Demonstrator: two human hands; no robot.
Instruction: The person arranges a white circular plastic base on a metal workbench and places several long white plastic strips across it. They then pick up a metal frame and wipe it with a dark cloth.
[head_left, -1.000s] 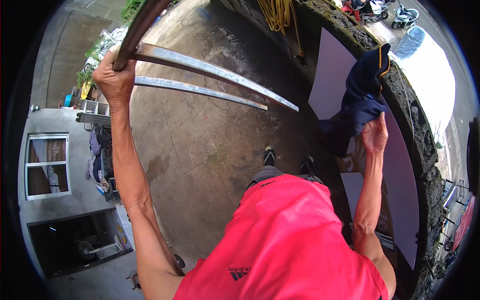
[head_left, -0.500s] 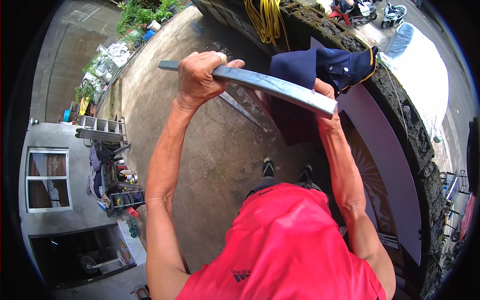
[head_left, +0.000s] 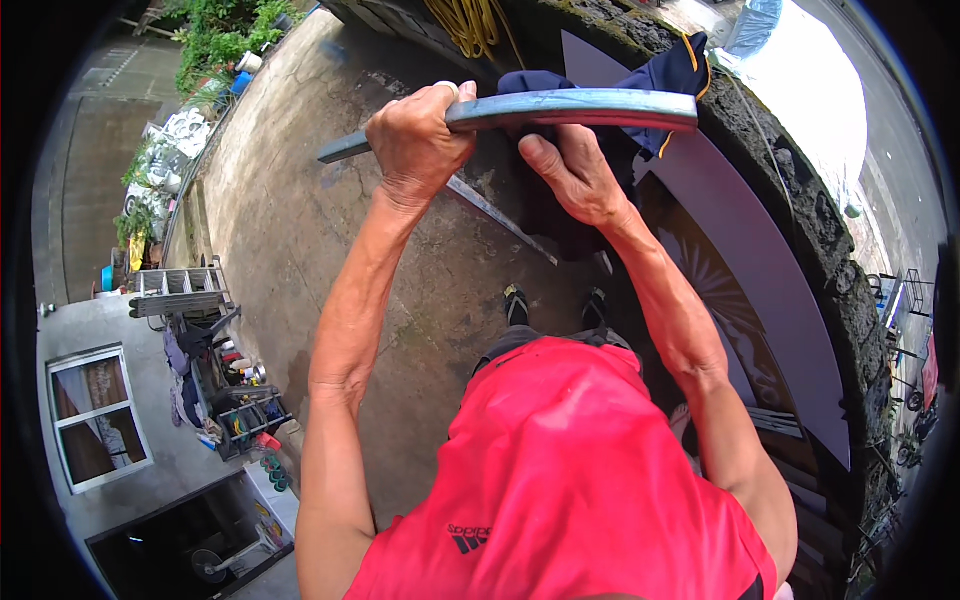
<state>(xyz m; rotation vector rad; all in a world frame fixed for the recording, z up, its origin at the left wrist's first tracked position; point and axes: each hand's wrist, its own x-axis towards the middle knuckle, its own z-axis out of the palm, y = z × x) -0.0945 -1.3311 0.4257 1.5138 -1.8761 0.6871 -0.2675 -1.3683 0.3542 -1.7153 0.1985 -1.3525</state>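
Observation:
A long grey rectangular metal bar (head_left: 590,103) is raised in front of me, sloping down toward its left end. My left hand (head_left: 422,145) is closed around it left of the middle, thumb on top. Just beneath the bar is my right hand (head_left: 585,180); its thumb stands apart, and the other fingertips go out of sight behind the bar. Whether they touch the bar is hidden. Behind the bar hangs a navy cloth garment (head_left: 672,72) with yellow-orange trim. Below my left hand, a second thin metal bar (head_left: 500,220) slants downward.
A rough stone wall (head_left: 800,200) runs along the right, with a pale curved panel (head_left: 745,240) before it. A coiled yellow hose (head_left: 468,25) hangs at the top. On the left are a metal ladder (head_left: 180,292) and a cluttered shelf (head_left: 245,410). Concrete floor (head_left: 400,300) lies below.
My right hand has let go of the bar's right end and moved left beneath it. That end has risen. My left hand keeps its grip, and the view has shifted.

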